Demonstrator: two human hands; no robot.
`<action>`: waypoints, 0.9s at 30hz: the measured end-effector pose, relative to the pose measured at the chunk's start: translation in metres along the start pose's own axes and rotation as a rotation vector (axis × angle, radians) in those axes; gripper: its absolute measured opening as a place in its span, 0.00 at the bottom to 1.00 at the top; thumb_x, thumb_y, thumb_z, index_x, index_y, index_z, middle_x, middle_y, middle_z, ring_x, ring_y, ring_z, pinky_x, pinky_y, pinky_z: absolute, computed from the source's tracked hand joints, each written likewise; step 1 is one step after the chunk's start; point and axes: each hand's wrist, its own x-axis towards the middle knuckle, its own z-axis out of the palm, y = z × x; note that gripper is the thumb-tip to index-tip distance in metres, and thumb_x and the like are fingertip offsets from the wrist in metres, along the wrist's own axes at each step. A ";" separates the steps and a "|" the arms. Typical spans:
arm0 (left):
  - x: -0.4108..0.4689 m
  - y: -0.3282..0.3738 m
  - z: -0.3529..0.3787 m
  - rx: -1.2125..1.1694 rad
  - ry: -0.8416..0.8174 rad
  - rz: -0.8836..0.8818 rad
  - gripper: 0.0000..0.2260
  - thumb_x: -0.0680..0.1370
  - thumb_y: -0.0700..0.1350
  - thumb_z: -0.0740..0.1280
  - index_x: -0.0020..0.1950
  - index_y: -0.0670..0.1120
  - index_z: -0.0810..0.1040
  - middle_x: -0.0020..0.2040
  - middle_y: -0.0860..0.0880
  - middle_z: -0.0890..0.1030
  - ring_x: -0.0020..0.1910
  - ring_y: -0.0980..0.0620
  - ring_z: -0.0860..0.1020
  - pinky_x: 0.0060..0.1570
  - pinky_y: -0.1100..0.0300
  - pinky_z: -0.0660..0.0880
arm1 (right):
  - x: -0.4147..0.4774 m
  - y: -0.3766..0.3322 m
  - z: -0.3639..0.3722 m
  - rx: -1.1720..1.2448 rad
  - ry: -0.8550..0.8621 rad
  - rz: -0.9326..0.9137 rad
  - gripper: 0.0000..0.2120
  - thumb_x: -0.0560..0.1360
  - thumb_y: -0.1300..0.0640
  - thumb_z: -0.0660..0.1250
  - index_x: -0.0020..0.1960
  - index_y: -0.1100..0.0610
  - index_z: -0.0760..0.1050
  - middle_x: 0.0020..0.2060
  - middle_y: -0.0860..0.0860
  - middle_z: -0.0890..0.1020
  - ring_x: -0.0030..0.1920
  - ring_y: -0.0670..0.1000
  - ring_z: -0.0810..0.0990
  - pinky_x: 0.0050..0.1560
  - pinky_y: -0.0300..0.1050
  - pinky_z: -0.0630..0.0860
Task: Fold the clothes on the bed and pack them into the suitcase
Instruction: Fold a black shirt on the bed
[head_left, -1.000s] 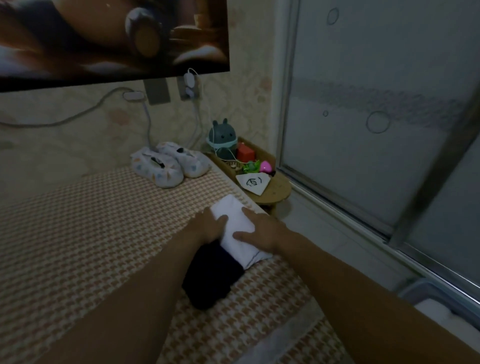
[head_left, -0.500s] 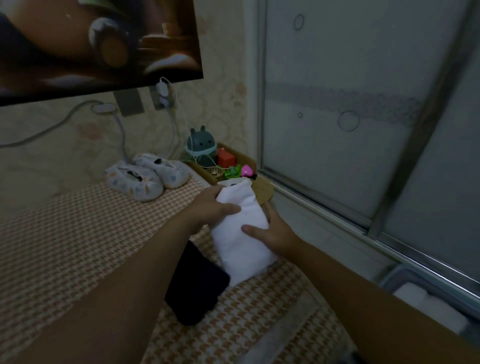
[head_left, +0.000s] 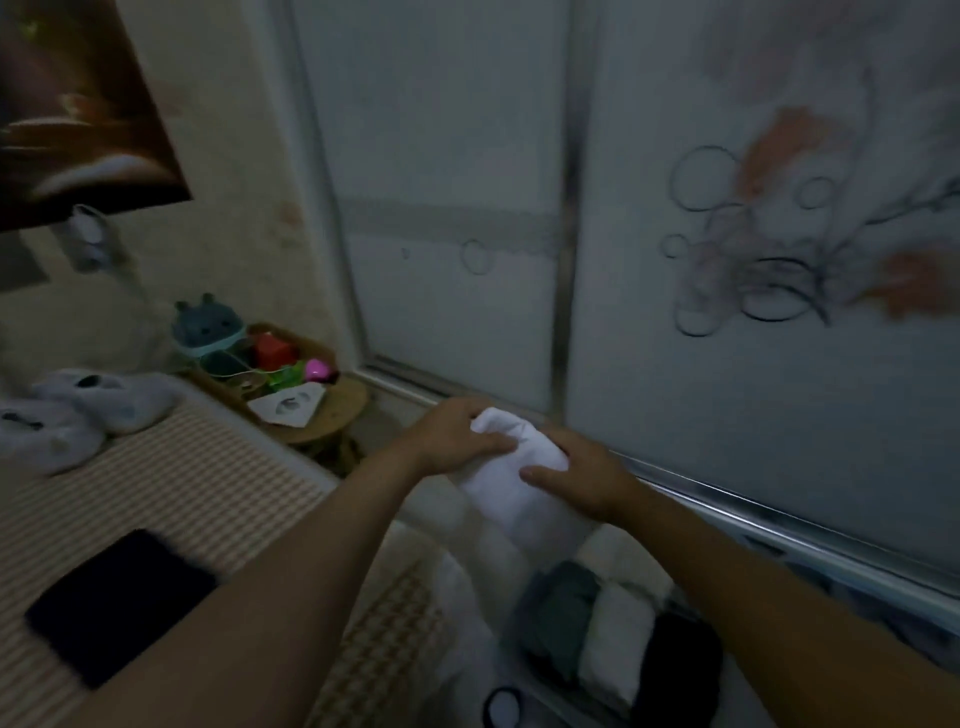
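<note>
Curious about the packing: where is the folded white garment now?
Centre of the head view: the folded white garment is held by the left hand and right hand, over the packed suitcase beside the bed.

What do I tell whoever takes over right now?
Left hand: grips the top of the folded white garment.
Right hand: holds the same garment's side.
The white garment is in the air, off the bed, towards the suitcase.
Done: green, white and black pieces are packed in the suitcase.
Left: put the white garment in, then pack the folded black garment that lies on the bed.
</note>
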 end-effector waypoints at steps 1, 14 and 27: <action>0.011 0.013 0.022 -0.035 -0.013 0.036 0.05 0.72 0.55 0.74 0.43 0.59 0.79 0.39 0.59 0.79 0.37 0.67 0.76 0.36 0.65 0.68 | -0.010 0.022 -0.012 0.010 0.023 0.028 0.31 0.70 0.37 0.69 0.69 0.48 0.70 0.60 0.46 0.76 0.61 0.48 0.75 0.56 0.42 0.69; 0.114 0.024 0.308 0.030 -0.542 -0.093 0.21 0.77 0.59 0.66 0.58 0.42 0.78 0.58 0.44 0.78 0.54 0.47 0.77 0.49 0.58 0.73 | -0.085 0.278 -0.026 -0.059 -0.172 0.458 0.23 0.73 0.40 0.68 0.65 0.48 0.74 0.57 0.45 0.77 0.58 0.50 0.77 0.53 0.41 0.71; 0.094 -0.065 0.403 0.193 -0.902 -0.226 0.28 0.80 0.56 0.62 0.77 0.49 0.61 0.75 0.47 0.64 0.71 0.48 0.66 0.67 0.61 0.66 | -0.058 0.341 0.088 -0.186 -0.629 0.532 0.26 0.79 0.42 0.61 0.73 0.53 0.68 0.70 0.52 0.71 0.67 0.52 0.71 0.64 0.41 0.68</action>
